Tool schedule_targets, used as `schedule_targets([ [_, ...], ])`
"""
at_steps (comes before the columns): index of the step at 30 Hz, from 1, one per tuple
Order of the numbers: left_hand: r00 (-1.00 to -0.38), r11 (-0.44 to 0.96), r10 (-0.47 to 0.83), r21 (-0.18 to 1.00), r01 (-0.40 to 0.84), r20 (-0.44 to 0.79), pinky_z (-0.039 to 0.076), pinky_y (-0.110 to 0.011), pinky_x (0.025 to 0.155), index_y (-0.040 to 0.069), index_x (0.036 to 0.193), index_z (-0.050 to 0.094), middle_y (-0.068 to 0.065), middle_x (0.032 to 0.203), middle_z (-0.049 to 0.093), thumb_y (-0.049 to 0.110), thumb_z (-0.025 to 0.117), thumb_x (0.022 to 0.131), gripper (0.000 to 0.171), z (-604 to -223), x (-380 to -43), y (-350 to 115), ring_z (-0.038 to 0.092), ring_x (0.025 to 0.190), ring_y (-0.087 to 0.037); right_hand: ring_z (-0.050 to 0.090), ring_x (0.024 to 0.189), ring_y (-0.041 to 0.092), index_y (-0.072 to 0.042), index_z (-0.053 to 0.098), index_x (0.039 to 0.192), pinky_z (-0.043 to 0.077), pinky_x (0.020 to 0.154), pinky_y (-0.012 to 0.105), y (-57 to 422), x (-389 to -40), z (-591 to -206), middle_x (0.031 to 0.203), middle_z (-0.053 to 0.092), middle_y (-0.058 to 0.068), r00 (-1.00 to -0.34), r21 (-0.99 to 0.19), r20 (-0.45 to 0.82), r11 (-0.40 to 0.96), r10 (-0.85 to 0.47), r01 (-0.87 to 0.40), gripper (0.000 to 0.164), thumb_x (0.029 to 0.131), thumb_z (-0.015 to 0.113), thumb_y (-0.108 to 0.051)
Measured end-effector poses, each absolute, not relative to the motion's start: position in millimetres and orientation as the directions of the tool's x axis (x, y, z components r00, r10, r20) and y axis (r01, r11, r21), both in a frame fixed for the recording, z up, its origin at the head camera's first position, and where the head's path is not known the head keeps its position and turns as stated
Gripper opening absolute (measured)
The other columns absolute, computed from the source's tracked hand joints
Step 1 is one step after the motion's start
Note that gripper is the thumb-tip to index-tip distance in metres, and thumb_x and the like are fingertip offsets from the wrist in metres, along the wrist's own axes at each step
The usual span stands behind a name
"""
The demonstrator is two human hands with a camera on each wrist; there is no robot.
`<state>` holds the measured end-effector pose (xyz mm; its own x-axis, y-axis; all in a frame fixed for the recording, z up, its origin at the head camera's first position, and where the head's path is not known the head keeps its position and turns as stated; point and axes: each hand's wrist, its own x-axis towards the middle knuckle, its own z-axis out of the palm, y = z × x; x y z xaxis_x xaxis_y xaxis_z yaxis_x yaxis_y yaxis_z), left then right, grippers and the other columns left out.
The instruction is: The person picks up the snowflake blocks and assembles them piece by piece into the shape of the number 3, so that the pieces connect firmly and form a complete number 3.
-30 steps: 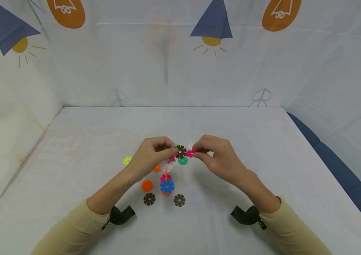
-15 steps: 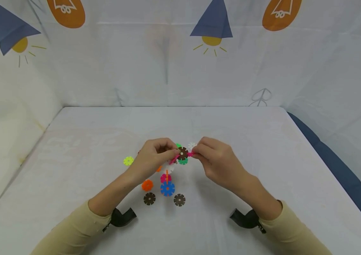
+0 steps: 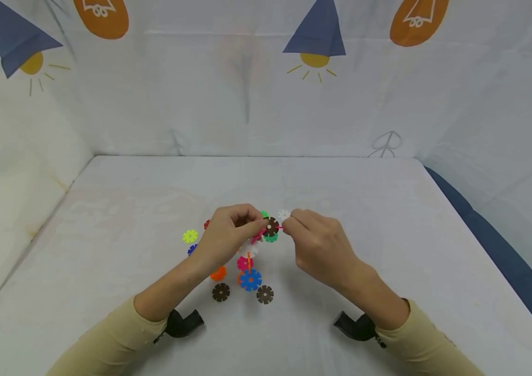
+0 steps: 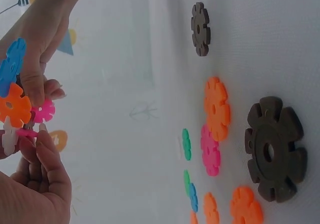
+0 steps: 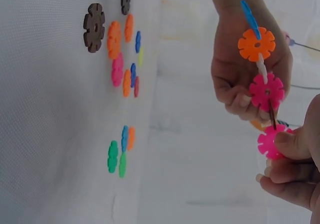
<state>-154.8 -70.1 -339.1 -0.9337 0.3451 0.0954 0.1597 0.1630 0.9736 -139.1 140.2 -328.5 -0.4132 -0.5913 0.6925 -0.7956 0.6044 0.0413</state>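
Observation:
A chain of notched plastic building discs hangs between the two hands. It runs from a blue disc (image 3: 250,280) through an orange disc (image 5: 256,44), a white disc (image 5: 262,68) and a pink disc (image 5: 266,90) to a brown disc (image 3: 271,226). My left hand (image 3: 228,232) pinches the chain near the brown and pink discs. With thumb and fingers, my right hand (image 3: 324,250) grips a second pink disc (image 5: 268,143) that meets the brown disc's edge. How deeply these two are slotted together, I cannot tell. Both hands are raised above the table.
Several loose discs lie on the white table (image 3: 129,209) below and behind the hands. Among them are two brown discs, one a near brown disc (image 3: 221,292), an orange disc (image 3: 218,273), a yellow disc (image 3: 190,236) and a green disc (image 5: 113,156). White printed cloth (image 3: 209,94) surrounds the table.
My right hand has rotated and dropped slightly, so its pink disc is now mostly hidden in the head view. The chain and my left hand have shifted a little to the right.

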Motion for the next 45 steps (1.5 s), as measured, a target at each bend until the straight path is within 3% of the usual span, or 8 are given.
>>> schedule_targets([
  [4,-0.936,0.135,0.33,0.976,0.173,0.12,0.043,-0.025,0.058,0.007,0.088,0.069,-0.006,0.072,0.056,0.021,0.065,0.096,0.017,-338,-153,-67,0.05,0.065,-0.018,0.035,0.055,0.011,-0.006,0.056,0.074,0.022,0.046,0.018,140,-140,-330,0.064,0.046,0.002,-0.394,0.032,0.725,0.599,-0.565,-0.8,0.021,0.079,0.06,0.014],
  [14,-0.941,0.071,0.277,0.973,0.22,0.193,0.039,-0.022,0.055,0.006,0.087,0.068,-0.006,0.071,0.055,0.016,0.064,0.095,0.013,-344,-147,-62,0.048,0.064,-0.015,0.037,0.057,0.012,-0.006,0.056,0.073,0.023,0.045,0.019,138,-139,-331,0.066,0.047,0.002,-0.37,0.009,0.766,0.583,-0.526,-0.812,0.024,0.077,0.052,0.018],
  [18,-0.946,0.065,0.264,0.975,0.213,0.189,0.038,-0.022,0.053,0.007,0.083,0.067,-0.006,0.068,0.053,0.016,0.064,0.094,0.014,-346,-146,-61,0.046,0.062,-0.015,0.039,0.057,0.012,-0.006,0.057,0.075,0.027,0.044,0.02,136,-139,-332,0.067,0.049,0.002,-0.375,-0.003,0.756,0.571,-0.536,-0.821,0.024,0.078,0.052,0.017],
  [23,-0.938,0.095,0.309,0.976,0.194,0.157,0.043,-0.026,0.059,0.006,0.084,0.065,-0.006,0.071,0.054,0.02,0.063,0.095,0.018,-344,-151,-64,0.049,0.066,-0.016,0.043,0.06,0.013,-0.004,0.06,0.077,0.039,0.048,0.02,137,-143,-332,0.069,0.052,0.004,-0.373,-0.035,0.762,0.542,-0.529,-0.84,0.02,0.08,0.06,0.016],
  [31,-0.91,0.092,0.414,0.992,0.084,0.039,0.053,-0.035,0.077,0.01,0.095,0.063,-0.004,0.082,0.06,0.023,0.06,0.097,0.014,-341,-160,-70,0.059,0.081,-0.025,0.062,0.076,0.018,-0.001,0.068,0.089,0.059,0.069,0.026,143,-149,-327,0.083,0.065,0.007,-0.44,-0.16,0.741,0.503,-0.507,-0.849,0.013,0.083,0.071,0.01],
  [38,-0.887,0.098,0.462,0.994,0.052,0.0,0.054,-0.035,0.079,0.008,0.103,0.064,-0.005,0.083,0.063,0.024,0.06,0.097,0.017,-341,-160,-70,0.062,0.08,-0.025,0.067,0.082,0.019,-0.001,0.07,0.093,0.06,0.074,0.028,146,-151,-326,0.088,0.069,0.008,-0.494,-0.251,0.725,0.484,-0.48,-0.839,0.015,0.082,0.073,0.009],
  [45,-0.871,0.13,0.491,0.989,0.069,-0.003,0.056,-0.039,0.08,0.011,0.1,0.067,-0.007,0.089,0.066,0.026,0.061,0.098,0.016,-340,-163,-72,0.063,0.086,-0.024,0.067,0.082,0.018,0.0,0.07,0.092,0.059,0.076,0.024,147,-152,-326,0.088,0.069,0.008,-0.517,-0.325,0.718,0.432,-0.466,-0.841,0.014,0.081,0.074,0.008],
])
